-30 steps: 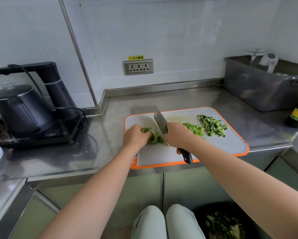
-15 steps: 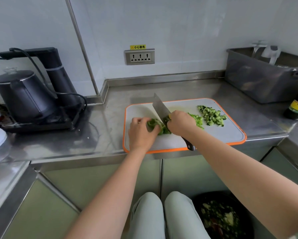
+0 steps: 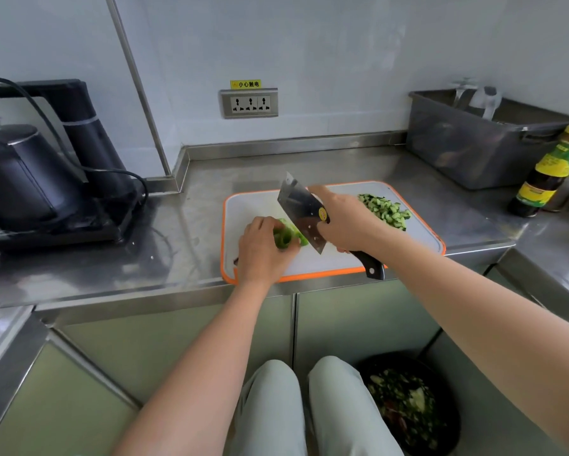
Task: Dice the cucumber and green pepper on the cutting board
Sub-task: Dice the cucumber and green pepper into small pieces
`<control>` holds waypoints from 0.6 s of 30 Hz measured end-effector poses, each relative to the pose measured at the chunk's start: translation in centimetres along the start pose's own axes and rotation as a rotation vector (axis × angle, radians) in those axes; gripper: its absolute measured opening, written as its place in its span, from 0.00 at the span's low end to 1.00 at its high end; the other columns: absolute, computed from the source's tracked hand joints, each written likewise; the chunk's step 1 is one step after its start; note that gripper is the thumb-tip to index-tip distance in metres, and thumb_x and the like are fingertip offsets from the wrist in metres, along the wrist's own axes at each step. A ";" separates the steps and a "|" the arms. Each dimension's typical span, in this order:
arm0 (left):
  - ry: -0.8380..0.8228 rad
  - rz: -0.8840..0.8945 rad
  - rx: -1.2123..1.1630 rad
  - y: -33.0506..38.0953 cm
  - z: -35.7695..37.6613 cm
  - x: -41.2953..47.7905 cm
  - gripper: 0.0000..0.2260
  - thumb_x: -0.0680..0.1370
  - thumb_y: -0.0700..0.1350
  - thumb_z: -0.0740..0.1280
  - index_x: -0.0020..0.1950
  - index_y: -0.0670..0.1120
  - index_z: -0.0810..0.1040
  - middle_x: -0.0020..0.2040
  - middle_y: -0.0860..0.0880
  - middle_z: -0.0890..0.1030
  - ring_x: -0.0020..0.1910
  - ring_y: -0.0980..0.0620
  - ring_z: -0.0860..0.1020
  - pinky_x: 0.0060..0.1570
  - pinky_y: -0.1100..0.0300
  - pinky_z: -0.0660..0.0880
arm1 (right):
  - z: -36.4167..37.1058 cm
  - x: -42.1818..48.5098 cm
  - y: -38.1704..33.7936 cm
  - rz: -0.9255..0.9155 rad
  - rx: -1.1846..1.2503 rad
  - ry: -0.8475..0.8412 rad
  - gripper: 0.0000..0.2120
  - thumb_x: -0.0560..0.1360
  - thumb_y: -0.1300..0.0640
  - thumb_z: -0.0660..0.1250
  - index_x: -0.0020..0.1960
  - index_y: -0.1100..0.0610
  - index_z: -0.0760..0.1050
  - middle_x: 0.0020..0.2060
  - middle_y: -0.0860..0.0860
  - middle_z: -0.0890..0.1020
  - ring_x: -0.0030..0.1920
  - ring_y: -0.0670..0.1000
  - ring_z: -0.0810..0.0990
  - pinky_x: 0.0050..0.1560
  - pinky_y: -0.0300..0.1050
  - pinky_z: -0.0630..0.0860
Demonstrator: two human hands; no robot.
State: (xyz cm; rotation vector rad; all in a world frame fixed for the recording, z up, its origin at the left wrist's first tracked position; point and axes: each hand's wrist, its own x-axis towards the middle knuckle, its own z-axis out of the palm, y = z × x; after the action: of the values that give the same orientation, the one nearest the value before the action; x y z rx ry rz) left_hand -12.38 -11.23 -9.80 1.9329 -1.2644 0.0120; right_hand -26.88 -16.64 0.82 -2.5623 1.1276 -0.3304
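Betw. the hands: green pepper (image 3: 288, 235), cleaver (image 3: 301, 212) lifted just R of it

L hand (image 3: 263, 248) curls over the pepper, pinning it to the cutting board (image 3: 253, 205); R hand (image 3: 348, 222) grips the cleaver, blade tilted up, clear of the board; pepper's free end pokes R toward the edge, its length prob. crossing the blade; diced cucumber (image 3: 385, 209) heaped beyond R hand.

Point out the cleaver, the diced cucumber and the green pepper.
cleaver (image 3: 301, 210): head view, middle of the blade's flat side.
diced cucumber (image 3: 384, 210): head view, centre of the pile.
green pepper (image 3: 285, 237): head view, the exposed flesh just left of the blade.
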 end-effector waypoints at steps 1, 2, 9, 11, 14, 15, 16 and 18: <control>0.003 0.005 -0.011 -0.1 0.0 0.0 0.14 0.69 0.50 0.73 0.49 0.44 0.77 0.50 0.46 0.77 0.50 0.44 0.75 0.50 0.52 0.72 | 0.2 -0.2 0.0 -0.009 -0.011 0.006 0.29 0.74 0.66 0.58 0.74 0.53 0.60 0.55 0.61 0.78 0.32 0.56 0.76 0.35 0.53 0.79; 0.005 0.006 -0.018 -0.1 0.0 0.0 0.13 0.69 0.50 0.73 0.49 0.44 0.78 0.50 0.46 0.77 0.50 0.44 0.75 0.49 0.53 0.72 | 0.3 -0.3 0.0 -0.011 -0.016 0.012 0.31 0.74 0.65 0.58 0.75 0.51 0.59 0.58 0.60 0.78 0.33 0.56 0.75 0.37 0.53 0.79; 0.001 -0.004 -0.047 -0.4 0.1 0.1 0.13 0.69 0.50 0.74 0.48 0.44 0.78 0.50 0.47 0.76 0.51 0.46 0.74 0.47 0.62 0.66 | -0.3 -0.1 -0.7 -0.042 -0.081 0.014 0.34 0.72 0.66 0.57 0.76 0.48 0.59 0.56 0.60 0.78 0.33 0.56 0.70 0.39 0.48 0.77; -0.002 -0.005 -0.050 -0.5 0.1 0.1 0.13 0.69 0.51 0.73 0.48 0.45 0.78 0.49 0.47 0.76 0.51 0.46 0.75 0.46 0.62 0.66 | -0.1 -0.1 -0.7 -0.040 -0.096 -0.009 0.34 0.71 0.66 0.58 0.75 0.47 0.61 0.54 0.60 0.79 0.30 0.54 0.71 0.37 0.49 0.78; -0.003 -0.007 -0.058 -0.4 0.1 0.1 0.14 0.69 0.51 0.74 0.48 0.45 0.78 0.49 0.48 0.76 0.51 0.47 0.74 0.46 0.62 0.66 | -0.2 -0.3 -0.5 -0.034 -0.089 -0.022 0.33 0.71 0.66 0.57 0.74 0.48 0.62 0.54 0.59 0.79 0.28 0.52 0.73 0.39 0.54 0.81; -0.003 -0.007 -0.058 -0.4 0.1 0.1 0.14 0.69 0.51 0.74 0.48 0.45 0.79 0.49 0.48 0.76 0.51 0.47 0.74 0.46 0.63 0.66 | -0.4 -0.4 -0.5 -0.031 -0.090 -0.030 0.33 0.71 0.67 0.57 0.74 0.49 0.62 0.54 0.60 0.79 0.27 0.51 0.73 0.38 0.54 0.81; -0.003 -0.008 -0.056 -0.4 0.1 0.1 0.14 0.69 0.52 0.74 0.48 0.46 0.79 0.49 0.48 0.76 0.51 0.48 0.74 0.45 0.63 0.65 | -0.6 -0.5 -0.5 -0.030 -0.094 -0.039 0.32 0.71 0.68 0.56 0.73 0.50 0.63 0.54 0.60 0.79 0.26 0.51 0.73 0.36 0.53 0.81; 0.000 -0.013 -0.053 -0.4 0.1 0.1 0.14 0.68 0.52 0.74 0.48 0.46 0.79 0.49 0.48 0.76 0.52 0.47 0.74 0.45 0.63 0.65 | -0.7 -0.5 -0.8 -0.028 -0.100 -0.056 0.33 0.70 0.69 0.56 0.73 0.50 0.63 0.52 0.59 0.78 0.25 0.51 0.73 0.32 0.49 0.79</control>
State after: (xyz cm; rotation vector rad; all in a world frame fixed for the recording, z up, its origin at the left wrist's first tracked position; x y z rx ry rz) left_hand -12.08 -11.31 -10.11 1.8953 -1.2401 -0.0273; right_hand -26.93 -15.92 1.69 -2.6587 1.1162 -0.2117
